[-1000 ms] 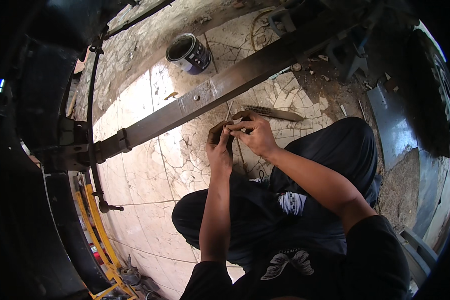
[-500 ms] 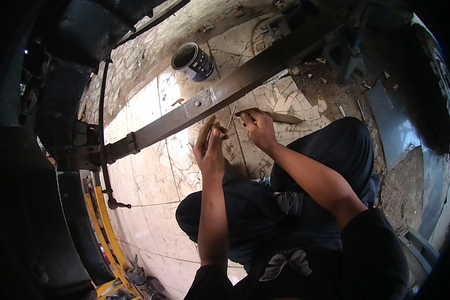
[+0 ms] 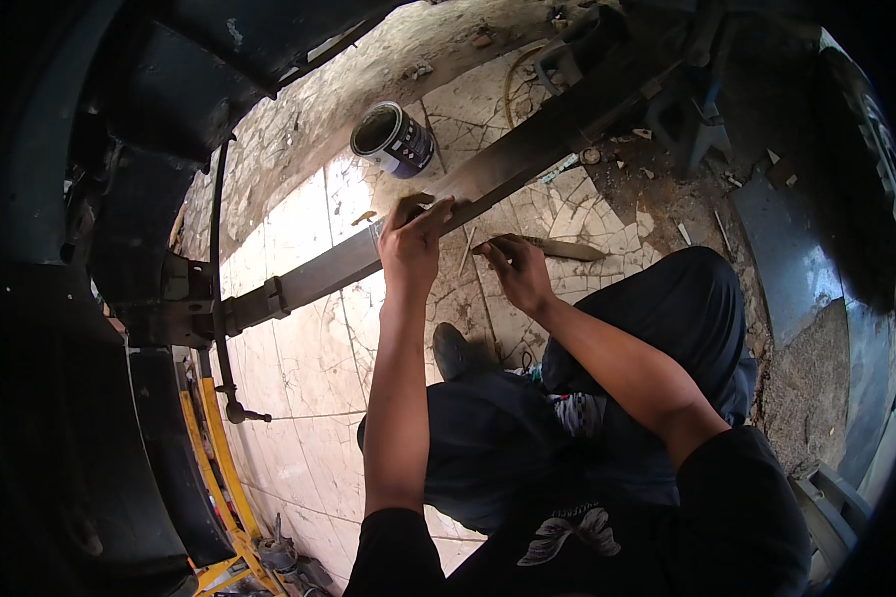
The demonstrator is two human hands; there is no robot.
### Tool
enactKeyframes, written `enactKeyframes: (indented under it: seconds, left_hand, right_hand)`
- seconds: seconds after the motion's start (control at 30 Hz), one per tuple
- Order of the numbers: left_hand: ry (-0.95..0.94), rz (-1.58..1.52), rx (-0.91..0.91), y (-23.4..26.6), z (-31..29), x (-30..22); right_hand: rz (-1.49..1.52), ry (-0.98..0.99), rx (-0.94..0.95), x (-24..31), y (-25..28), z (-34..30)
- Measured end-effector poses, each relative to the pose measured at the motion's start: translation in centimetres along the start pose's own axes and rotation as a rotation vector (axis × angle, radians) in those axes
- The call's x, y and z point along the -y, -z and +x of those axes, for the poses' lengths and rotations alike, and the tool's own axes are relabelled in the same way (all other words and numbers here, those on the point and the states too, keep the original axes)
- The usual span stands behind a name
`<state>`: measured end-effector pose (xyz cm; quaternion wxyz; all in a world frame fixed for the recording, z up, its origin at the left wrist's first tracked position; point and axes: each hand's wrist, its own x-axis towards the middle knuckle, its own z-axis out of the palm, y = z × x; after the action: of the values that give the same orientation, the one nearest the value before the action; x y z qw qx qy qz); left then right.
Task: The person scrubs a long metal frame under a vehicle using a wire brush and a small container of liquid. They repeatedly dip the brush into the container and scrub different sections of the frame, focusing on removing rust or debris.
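My left hand (image 3: 409, 244) is over the dark metal beam (image 3: 319, 276), its fingers bent against the top and covering the spot beneath. What lies under those fingertips, if anything, is hidden. Lower and to the right, my right hand (image 3: 520, 271) is held above the tiled floor with fingertips pinched around something small and dark that I cannot make out. A long, flat, tapered brown piece (image 3: 572, 250) shows just behind that hand; whether the hand touches it cannot be told. Beyond the beam stands an open dark paint can (image 3: 408, 157) with a pale rim.
Dark metal framework (image 3: 164, 99) fills the left, with a thin black rod (image 3: 219, 259) hanging down. Yellow metal legs (image 3: 221, 448) stand at lower left. Cracked tiles (image 3: 299, 388) lie beneath, with rubble and sheet panels (image 3: 791, 259) on the right. A dark shoe (image 3: 450, 350) is below the beam.
My left hand has risen from in front of the beam onto its top, now covering the small round fitting seen there before. My right hand has stayed nearly in place. The view has shifted slightly.
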<state>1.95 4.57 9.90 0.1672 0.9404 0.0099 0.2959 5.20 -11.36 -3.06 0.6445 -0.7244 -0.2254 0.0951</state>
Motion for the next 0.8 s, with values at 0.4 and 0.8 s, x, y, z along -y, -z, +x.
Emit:
enactKeyframes:
  seconds: [0.4, 0.8]
  left_hand:
    - [0.159, -0.069, 0.161, 1.2, 2.1, 0.5]
    - [0.203, -0.106, 0.262, 2.0, 1.9, 2.1]
  right_hand:
    - [-0.042, 0.048, -0.052, -1.1, -0.6, -0.1]
    - [-0.071, 0.065, -0.02, -1.0, -0.2, -0.8]
